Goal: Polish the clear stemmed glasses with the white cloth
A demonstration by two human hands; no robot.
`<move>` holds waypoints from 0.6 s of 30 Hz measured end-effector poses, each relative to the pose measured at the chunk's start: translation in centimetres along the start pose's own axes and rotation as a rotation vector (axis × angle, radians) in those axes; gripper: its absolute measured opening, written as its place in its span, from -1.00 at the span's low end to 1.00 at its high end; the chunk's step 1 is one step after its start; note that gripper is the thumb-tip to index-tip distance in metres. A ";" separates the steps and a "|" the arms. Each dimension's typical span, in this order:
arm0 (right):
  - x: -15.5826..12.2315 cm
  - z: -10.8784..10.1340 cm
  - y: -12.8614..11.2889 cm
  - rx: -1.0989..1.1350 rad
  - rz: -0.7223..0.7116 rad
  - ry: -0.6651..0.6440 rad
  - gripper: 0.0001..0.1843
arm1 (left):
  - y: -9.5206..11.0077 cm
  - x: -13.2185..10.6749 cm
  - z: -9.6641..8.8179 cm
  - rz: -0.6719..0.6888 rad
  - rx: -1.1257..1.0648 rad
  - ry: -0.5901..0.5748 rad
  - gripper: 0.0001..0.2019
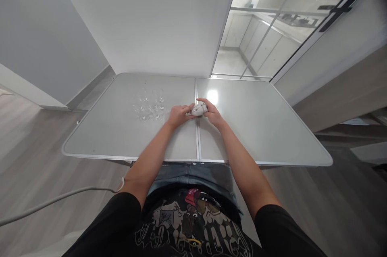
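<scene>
Over the table's centre seam, both my hands hold one small rounded whitish object (199, 109) with a glassy shine. It may be a clear glass with white cloth or paper in or around it, but I cannot tell for sure. My left hand (180, 115) grips its left end, fingers closed and thumb on top. At the right end, my right hand (213, 113) curls its fingers around it. To the left of my left hand, several clear stemmed glasses (149, 105) stand close together on the table; their outlines are faint.
The grey folding table (256, 128) has a metal rim and a seam down the middle. A white wall (157, 19) rises behind it. At the right is a glass-paned door (260, 43) with a black handle. A pale cable (60, 200) runs near my left arm.
</scene>
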State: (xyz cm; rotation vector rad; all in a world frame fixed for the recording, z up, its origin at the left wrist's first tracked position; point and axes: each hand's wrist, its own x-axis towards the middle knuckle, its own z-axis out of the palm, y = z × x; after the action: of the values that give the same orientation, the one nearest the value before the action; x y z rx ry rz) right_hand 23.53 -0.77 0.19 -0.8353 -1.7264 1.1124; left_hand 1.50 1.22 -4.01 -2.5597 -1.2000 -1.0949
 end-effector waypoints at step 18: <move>-0.1 1.4 1.3 -0.137 -0.062 0.061 -0.20 | 0.1 -0.2 -1.1 -0.109 -0.015 -0.034 -0.42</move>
State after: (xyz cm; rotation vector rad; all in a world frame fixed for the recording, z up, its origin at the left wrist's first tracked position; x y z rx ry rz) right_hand 22.42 -0.85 -1.29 -0.8847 -1.7800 0.9267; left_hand 0.86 0.59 -3.28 -2.5610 -1.3597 -1.0884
